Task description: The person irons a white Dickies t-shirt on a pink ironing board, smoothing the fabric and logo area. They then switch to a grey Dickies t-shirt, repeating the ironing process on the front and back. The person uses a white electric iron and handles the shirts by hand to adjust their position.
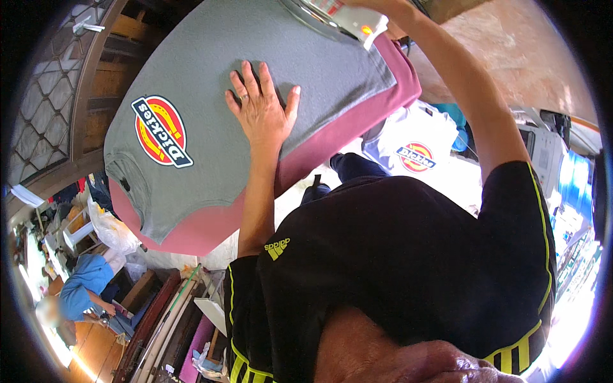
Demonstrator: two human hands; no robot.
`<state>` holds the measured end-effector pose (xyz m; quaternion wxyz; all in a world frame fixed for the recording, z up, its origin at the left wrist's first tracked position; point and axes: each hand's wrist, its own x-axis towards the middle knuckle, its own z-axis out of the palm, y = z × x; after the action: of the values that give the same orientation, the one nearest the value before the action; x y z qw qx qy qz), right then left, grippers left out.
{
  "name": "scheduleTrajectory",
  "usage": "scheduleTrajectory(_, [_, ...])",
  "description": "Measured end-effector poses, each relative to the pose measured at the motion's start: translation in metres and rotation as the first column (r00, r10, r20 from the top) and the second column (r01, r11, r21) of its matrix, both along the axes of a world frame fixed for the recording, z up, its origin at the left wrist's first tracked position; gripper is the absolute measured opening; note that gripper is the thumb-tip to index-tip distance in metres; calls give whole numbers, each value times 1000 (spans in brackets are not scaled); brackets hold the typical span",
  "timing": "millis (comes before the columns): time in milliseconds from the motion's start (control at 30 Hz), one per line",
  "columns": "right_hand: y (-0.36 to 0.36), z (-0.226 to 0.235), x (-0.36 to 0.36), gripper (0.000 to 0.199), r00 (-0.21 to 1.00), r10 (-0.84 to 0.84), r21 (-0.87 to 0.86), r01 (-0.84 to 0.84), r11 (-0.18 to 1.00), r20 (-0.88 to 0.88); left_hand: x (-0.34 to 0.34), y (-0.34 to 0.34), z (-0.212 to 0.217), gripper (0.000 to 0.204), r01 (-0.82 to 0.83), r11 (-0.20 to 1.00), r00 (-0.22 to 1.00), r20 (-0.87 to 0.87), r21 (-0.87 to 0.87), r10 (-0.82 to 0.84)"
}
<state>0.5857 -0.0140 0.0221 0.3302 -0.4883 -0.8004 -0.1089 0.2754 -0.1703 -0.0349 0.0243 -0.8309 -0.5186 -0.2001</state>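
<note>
A grey T-shirt point(204, 70) with a red, yellow and dark printed logo point(161, 131) lies spread over a pink-covered ironing board point(338, 133). My left hand point(262, 115) rests flat on the cloth, fingers spread, with a ring on one finger. At the upper edge, my right hand point(394, 18) is closed around a clothes iron point(345, 20), whose orange light glows. The iron sits on the shirt near its hem; its top and part of my grip are cut off by the picture's edge.
A white shirt point(408, 137) with a similar logo lies beyond the board's right side. Lattice window bars point(39, 121) stand at the left. A seated person in blue point(89, 284) is at the lower left, near long poles point(163, 325). A white appliance point(543, 150) stands far right.
</note>
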Motion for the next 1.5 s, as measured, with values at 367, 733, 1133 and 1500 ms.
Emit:
scheduleTrajectory(367, [-147,22,6,26,745,-339,642,-154,751,575,-41,-97,-9,71,-31,995,999,11,-95,32])
scheduleTrajectory(733, [-179,30,-13,30,990,137,-518,-101,849,31,-107,-171,-4,76,-191,975,982,-9,-116,191])
scheduleTrajectory(1133, [-199,66,-210,41,876,481,-799,-317,511,-39,-154,-231,-21,71,-322,932,928,142,-165,345])
scheduleTrajectory(1500, [-192,68,-290,43,889,428,-819,-363,445,-161,-249,-214,-22,54,-611,783,765,344,119,545])
